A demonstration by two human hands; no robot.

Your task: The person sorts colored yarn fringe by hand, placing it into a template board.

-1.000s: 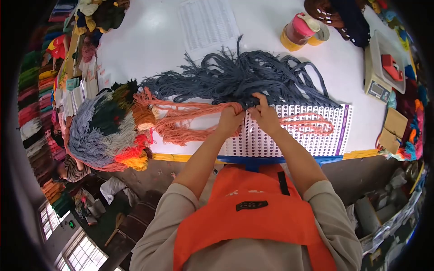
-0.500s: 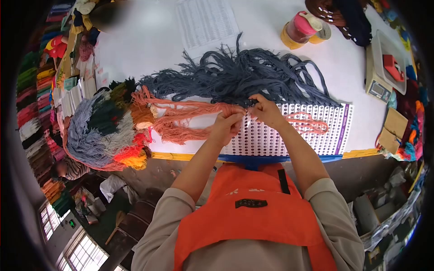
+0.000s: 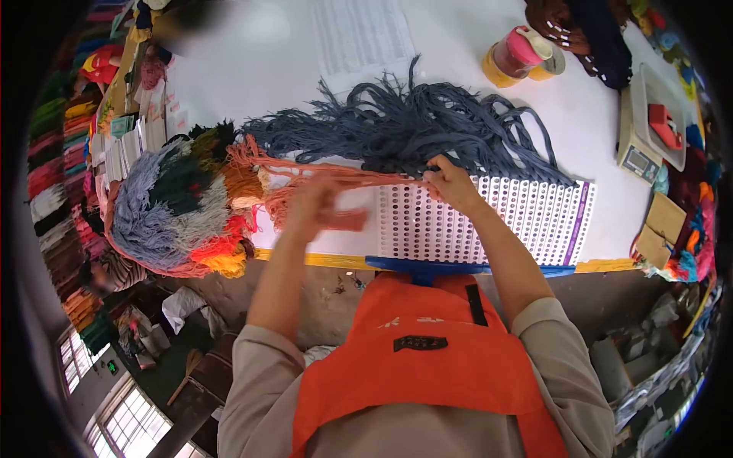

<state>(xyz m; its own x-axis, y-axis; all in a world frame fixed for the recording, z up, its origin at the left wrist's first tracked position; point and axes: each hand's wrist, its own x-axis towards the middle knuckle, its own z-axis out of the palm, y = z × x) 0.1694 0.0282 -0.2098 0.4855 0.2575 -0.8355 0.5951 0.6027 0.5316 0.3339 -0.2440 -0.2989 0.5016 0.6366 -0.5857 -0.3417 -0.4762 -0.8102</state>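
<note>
A skein of coral yarn (image 3: 359,176) stretches leftward across the white table from my right hand (image 3: 452,185). That hand is closed, its fingertips pinching the end of the yarn above a white card with rows of dark holes (image 3: 489,229). My left hand (image 3: 308,204) is smeared by motion over the coral strands, left of the card. Its fingers cannot be made out, though a blurred coral patch shows beside it. Behind both hands lies a heap of dark grey-blue yarn (image 3: 427,122), its lower edge overlapping the card's top.
Multicoloured yarn bundles (image 3: 179,206) are piled at the left. Farther back are a printed sheet (image 3: 363,38) and a pink-lidded jar (image 3: 523,53). On the right stands a scale (image 3: 640,163) with a tray and a red object. A yellow strip (image 3: 313,260) marks the table's front edge.
My left hand has moved left, away from my right hand, which stays over the card. The coral loop that lay across the card's right part is gone from there. The view has shifted slightly.
</note>
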